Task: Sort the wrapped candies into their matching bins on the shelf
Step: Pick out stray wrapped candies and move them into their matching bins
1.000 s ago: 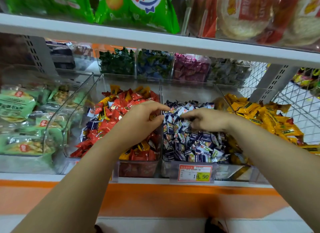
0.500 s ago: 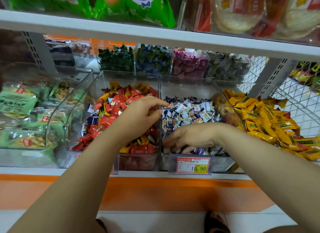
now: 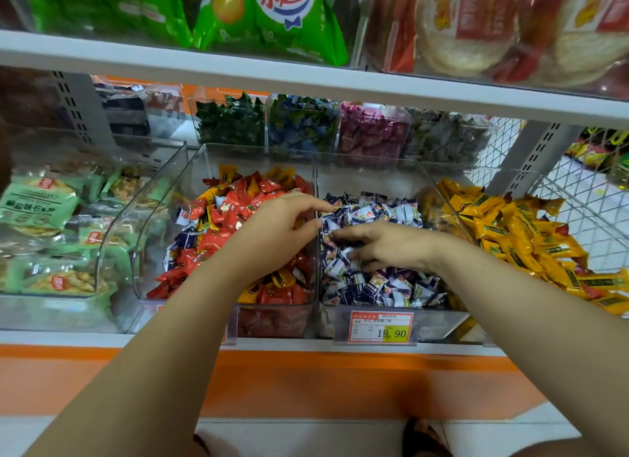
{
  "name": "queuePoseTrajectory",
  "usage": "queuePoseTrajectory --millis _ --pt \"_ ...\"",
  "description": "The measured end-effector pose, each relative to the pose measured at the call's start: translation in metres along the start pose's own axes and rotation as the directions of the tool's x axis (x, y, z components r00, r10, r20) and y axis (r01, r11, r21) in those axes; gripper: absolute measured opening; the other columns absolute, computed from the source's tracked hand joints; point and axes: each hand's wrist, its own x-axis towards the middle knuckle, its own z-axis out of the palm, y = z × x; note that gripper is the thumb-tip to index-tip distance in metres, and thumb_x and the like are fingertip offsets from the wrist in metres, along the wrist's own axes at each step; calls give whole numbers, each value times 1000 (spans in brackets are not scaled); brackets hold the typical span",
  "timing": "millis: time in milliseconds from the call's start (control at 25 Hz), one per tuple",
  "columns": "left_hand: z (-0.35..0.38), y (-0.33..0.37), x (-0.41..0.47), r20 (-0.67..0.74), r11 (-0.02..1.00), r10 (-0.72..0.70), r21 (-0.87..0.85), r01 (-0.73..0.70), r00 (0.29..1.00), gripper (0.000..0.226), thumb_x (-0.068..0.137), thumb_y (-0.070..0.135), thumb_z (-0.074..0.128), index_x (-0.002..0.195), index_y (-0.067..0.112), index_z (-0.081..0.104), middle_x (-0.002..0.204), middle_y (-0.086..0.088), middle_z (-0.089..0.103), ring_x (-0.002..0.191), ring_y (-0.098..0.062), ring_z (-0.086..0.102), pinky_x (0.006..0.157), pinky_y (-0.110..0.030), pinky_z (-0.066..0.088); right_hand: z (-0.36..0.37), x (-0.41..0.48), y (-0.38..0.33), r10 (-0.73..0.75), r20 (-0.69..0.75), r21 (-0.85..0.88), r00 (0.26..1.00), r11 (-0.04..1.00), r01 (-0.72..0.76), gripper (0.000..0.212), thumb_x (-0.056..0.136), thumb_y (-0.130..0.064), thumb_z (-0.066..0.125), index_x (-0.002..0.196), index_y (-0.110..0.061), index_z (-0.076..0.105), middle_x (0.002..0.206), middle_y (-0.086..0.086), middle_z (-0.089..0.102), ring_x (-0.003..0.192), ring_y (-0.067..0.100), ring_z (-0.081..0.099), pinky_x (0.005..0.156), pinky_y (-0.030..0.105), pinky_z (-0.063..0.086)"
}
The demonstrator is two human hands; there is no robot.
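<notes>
A clear bin [image 3: 272, 320] holds red candies [image 3: 238, 201] mixed with stray blue-and-white candies [image 3: 185, 240] and some yellow ones [image 3: 207, 223]. The bin to its right [image 3: 439, 324] is full of blue-and-white candies [image 3: 384, 286]. My left hand [image 3: 282, 225] hovers over the red bin's right side. Its index finger and thumb reach to the divider, apart, with nothing visible between them. My right hand [image 3: 388, 245] lies palm down on the blue-and-white pile, fingers curled round a candy there. Yellow wrapped bars [image 3: 510, 232] fill the far right.
Small back bins hold green [image 3: 231, 123], blue [image 3: 303, 126], pink [image 3: 374, 133] and grey-green [image 3: 446, 136] candies. Green snack packs [image 3: 37, 204] sit in the left bin. A price tag [image 3: 381, 327] hangs in front. The upper shelf edge [image 3: 306, 85] overhangs; wire mesh [image 3: 578, 201] stands right.
My right hand moved from the front edge of the blue-and-white bin back to the middle of the pile. My left hand stayed over the red bin.
</notes>
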Motion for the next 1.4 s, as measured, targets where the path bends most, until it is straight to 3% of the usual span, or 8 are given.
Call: queuePoseTrajectory --millis 160,320,600,840,1000,1160,1280,1400 --pt "-11 10 -7 -43 1000 -6 30 7 999 30 95 19 50 121 31 58 112 14 55 77 9 52 65 -4 39 -10 -18 -7 -201 -220 -284 955 949 134 43 97 -14 45 138 -26 42 114 6 60 92 9 63 79 24 52" --pt "-26 9 -23 -96 997 -38 70 45 995 31 95 18 51 121 32 58 120 9 57 96 0 52 76 -11 38 11 2 4 -76 -207 -656 975 751 -80 54 96 -47 39 146 -37 20 158 -2 7 144 28 7 114 55 13" --pt "-46 -5 -43 -101 981 -90 162 105 991 31 93 14 52 122 25 59 121 8 58 102 -1 50 88 -15 37 10 -13 -5 -151 -9 -466 989 876 129 40 98 -34 42 137 -28 44 144 -1 43 127 19 44 106 35 34" --pt "-43 -14 -48 -122 973 -136 167 156 983 31 93 15 53 122 26 59 124 8 57 102 1 48 88 -13 34 17 16 15 119 -182 -595 976 777 -205 56 97 -54 25 148 -39 7 157 -5 -12 144 29 -11 111 60 -7" --pt "-44 -16 -49 -160 973 -121 176 149 980 29 93 13 53 118 25 62 119 9 58 105 -2 50 90 -14 33 28 3 4 27 21 -457 999 889 -14 52 100 -42 29 148 -32 13 158 -2 -2 145 24 7 118 38 8" --pt "-61 -26 -70 -225 960 -129 216 178 966 28 92 12 54 116 25 63 116 9 58 107 -7 51 91 -19 36 17 -25 -33 -187 -253 -435 949 898 60 40 98 -32 42 138 -31 41 142 -2 45 104 18 61 91 34 47" --pt "-71 -35 -87 -298 952 -163 201 229 941 29 90 9 56 115 22 64 118 5 61 110 -12 54 89 -19 36 28 -32 -65 -425 -435 -498 794 848 181 32 95 -31 49 126 -30 56 126 -7 59 104 13 60 94 35 47" --pt "-73 -41 -94 -330 953 -165 188 236 930 31 90 7 55 115 23 64 119 5 60 110 -9 53 88 -20 36 53 -28 -87 -573 -201 -578 794 724 376 31 93 -29 53 124 -28 59 127 -9 59 116 10 53 104 34 39"
